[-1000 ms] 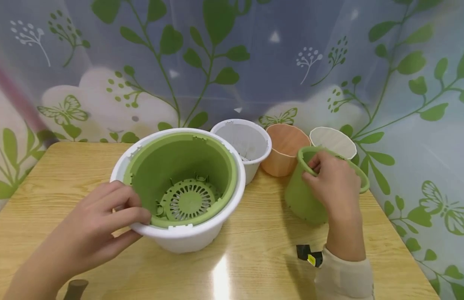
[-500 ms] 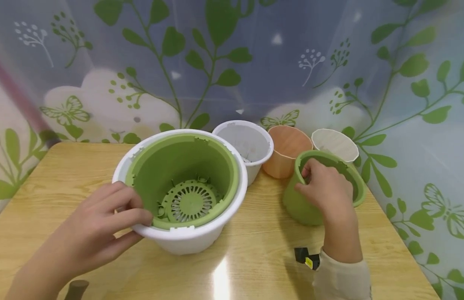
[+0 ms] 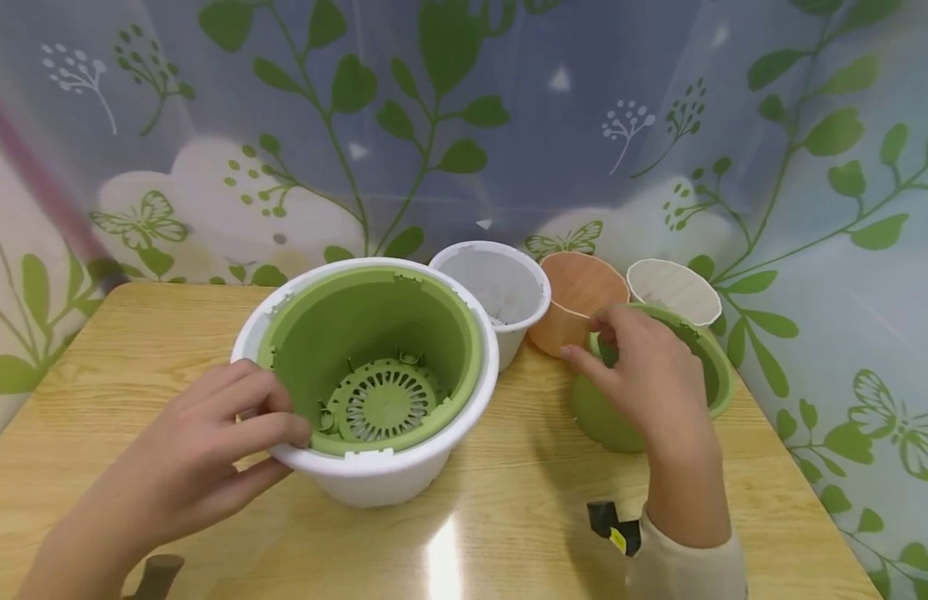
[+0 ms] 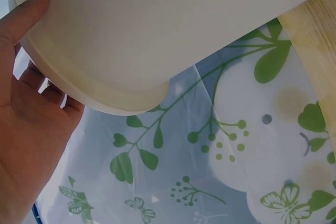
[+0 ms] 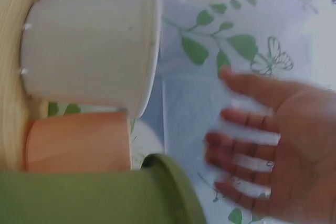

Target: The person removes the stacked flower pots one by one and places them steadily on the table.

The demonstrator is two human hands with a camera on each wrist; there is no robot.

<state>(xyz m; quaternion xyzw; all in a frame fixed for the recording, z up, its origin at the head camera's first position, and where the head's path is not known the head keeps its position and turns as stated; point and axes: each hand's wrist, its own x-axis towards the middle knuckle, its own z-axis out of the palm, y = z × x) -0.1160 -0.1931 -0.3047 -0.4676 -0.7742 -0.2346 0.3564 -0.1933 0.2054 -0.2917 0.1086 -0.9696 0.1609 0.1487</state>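
Note:
My left hand (image 3: 201, 442) grips the near left rim of a large white pot (image 3: 373, 483), with the thumb outside its wall and fingers over the rim. A green pot (image 3: 343, 325) with a slotted bottom sits nested inside it. In the left wrist view the thumb lies on the outer wall of the white pot (image 4: 131, 35). My right hand (image 3: 651, 375) is over the rim of a second green pot (image 3: 722, 367) on the right. In the right wrist view this hand (image 5: 283, 135) has loosely spread fingers, apart from the green pot (image 5: 94, 198).
Behind stand a smaller white pot (image 3: 482, 275), an orange pot (image 3: 584, 279) and a cream pot (image 3: 674, 287), close to the patterned wall covering (image 3: 509, 125). A small black object with a yellow label (image 3: 615, 529) is near the right wrist, and a dark brown stub (image 3: 159, 575) shows at the lower left.
My right hand has let go of the second green pot's rim and risen slightly, its fingers straightening. That pot was lowered and tilted less beforehand. My left hand keeps its grip.

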